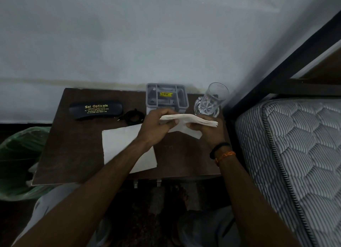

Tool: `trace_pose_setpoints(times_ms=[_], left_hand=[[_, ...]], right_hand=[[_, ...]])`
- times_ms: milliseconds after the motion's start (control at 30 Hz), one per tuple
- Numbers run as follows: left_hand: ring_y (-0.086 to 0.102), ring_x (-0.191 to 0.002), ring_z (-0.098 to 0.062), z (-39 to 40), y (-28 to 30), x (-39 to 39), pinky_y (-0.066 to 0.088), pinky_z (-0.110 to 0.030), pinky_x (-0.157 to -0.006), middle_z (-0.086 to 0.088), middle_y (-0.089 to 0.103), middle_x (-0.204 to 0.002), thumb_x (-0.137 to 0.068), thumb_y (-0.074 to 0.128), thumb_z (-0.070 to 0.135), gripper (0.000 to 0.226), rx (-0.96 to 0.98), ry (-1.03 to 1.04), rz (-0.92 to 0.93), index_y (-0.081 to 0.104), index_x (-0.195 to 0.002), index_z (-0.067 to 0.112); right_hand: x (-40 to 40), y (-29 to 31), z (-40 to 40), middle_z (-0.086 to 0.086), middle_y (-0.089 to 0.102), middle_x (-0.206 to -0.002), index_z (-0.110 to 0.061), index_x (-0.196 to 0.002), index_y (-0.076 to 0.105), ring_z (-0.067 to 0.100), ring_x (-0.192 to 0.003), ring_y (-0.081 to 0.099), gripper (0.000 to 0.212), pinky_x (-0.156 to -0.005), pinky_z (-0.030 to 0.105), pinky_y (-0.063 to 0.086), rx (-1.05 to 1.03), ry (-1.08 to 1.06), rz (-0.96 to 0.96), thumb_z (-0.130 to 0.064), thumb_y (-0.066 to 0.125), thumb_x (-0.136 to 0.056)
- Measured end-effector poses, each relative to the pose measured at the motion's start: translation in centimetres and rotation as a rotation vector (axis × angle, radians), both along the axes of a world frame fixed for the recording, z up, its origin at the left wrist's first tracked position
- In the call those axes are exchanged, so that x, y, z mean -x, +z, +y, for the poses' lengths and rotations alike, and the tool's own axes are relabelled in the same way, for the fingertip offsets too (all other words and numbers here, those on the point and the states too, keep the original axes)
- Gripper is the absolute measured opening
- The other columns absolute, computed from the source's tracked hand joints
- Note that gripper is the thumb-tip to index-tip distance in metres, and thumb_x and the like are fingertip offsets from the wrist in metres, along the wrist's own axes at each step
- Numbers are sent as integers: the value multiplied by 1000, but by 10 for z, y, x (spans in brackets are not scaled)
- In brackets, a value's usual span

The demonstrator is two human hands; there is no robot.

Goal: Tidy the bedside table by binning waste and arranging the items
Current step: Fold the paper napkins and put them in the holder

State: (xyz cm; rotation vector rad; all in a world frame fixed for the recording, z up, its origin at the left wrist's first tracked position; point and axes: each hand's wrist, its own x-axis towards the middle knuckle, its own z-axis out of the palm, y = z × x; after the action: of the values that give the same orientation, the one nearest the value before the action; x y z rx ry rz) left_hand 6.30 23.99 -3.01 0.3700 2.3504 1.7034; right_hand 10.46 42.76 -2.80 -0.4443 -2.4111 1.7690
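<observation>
Both hands, left hand (156, 125) and right hand (208, 130), hold folded tissues (188, 119) above table (73, 145).

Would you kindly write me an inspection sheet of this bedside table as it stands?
Surface: dark wooden bedside table, set against the wall.
Job's things: folded tissue stack held above the table; flat white tissue sheet lying on the table; black spectacle case at the back left; grey organiser tray at the back; upright drinking glass at the back right.
Clutter: small black coiled item beside the case; its kind is unclear.
Hands: left hand and right hand each have a grip on the stack.
Cables: nothing seen for certain.
Surroundings: green bin bag left of the table; mattress on the right.
</observation>
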Motion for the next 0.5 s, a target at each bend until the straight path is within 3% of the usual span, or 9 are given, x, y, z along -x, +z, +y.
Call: trace_pose_setpoints(times_ms=[167,267,333,433,500], left_hand=[[67,-90,-11,-2,-5,-1,58,-38,-84,3,73,-97,-84,74,12,17,11,-72,-53,74,-101,15],[67,-95,-15,-7,-1,3,57,-41,-87,0,73,-103,-86,73,18,21,-26,-27,-108,72,-107,17],[66,-99,-10,-11,2,4,56,-35,-88,5,71,-111,-87,73,23,28,-111,25,-214,67,-114,26],[64,-91,1,-18,10,7,54,-22,-73,15,67,-102,-87,72,21,28,-177,43,-284,62,-109,35],[68,-92,-7,-24,13,10,56,-25,-73,10,71,-103,-85,74,20,26,-213,43,-330,66,-108,30]], right_hand=[[-3,-15,-4,-12,72,-66,-14,-79,73,-5,-65,65,32,-65,14,52,62,-13,-102,12,81,-63],[0,-7,-4,4,73,-87,-5,-92,73,-4,-73,67,32,-70,14,53,92,-5,-47,12,80,-66],[2,2,-2,6,73,-97,1,-105,70,3,-83,70,41,-73,21,57,172,-5,-23,12,80,-66],[4,13,-4,9,73,-110,0,-117,66,21,-96,71,48,-76,36,61,297,98,-93,10,77,-71],[5,15,-6,13,72,-112,1,-119,65,28,-99,71,50,-74,41,61,369,131,-140,11,75,-72]])
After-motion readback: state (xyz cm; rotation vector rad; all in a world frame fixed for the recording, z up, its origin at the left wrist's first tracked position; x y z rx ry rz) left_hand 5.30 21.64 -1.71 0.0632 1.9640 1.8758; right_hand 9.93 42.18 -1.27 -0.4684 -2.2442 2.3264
